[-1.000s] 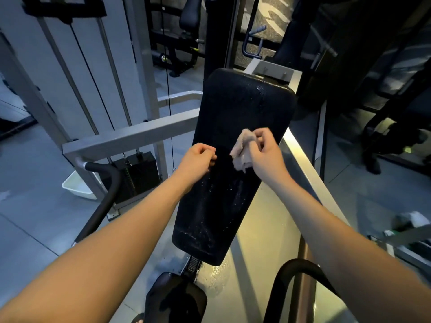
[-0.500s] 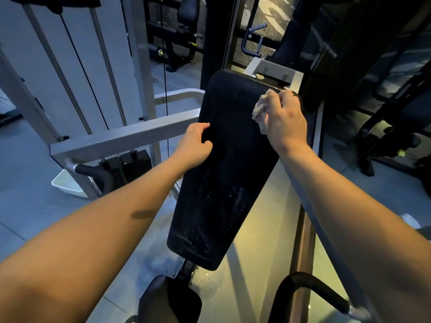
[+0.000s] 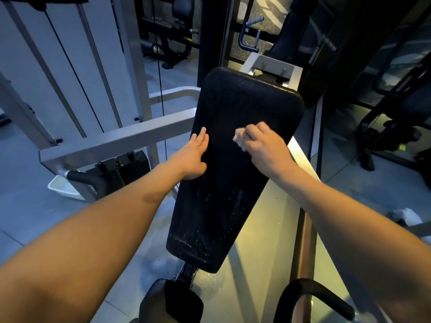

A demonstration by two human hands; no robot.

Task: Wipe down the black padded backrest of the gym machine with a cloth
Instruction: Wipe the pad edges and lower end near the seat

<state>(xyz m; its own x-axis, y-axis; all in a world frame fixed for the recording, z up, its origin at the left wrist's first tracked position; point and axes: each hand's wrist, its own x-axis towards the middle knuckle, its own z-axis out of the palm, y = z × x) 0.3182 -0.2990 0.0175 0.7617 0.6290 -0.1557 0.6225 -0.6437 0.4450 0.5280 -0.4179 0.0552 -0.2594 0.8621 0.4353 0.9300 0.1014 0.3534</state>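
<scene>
The black padded backrest [image 3: 235,183] stands tilted in the middle of the view, with wet specks on its lower half. My right hand [image 3: 263,145] presses a small pale cloth [image 3: 240,138] against the pad's upper right part, fingers curled over the cloth. My left hand [image 3: 193,155] rests on the pad's left edge with the fingers straight and flat.
A grey steel frame bar [image 3: 116,141] runs left of the pad, with a weight stack [image 3: 121,173] and a white tub [image 3: 65,188] on the floor below. The black seat [image 3: 172,304] lies under the backrest. A curved black handle [image 3: 312,297] is at the lower right.
My right hand has slid the cloth down from the pad's top right corner to its upper middle. My left hand has flattened its fingers on the left edge.
</scene>
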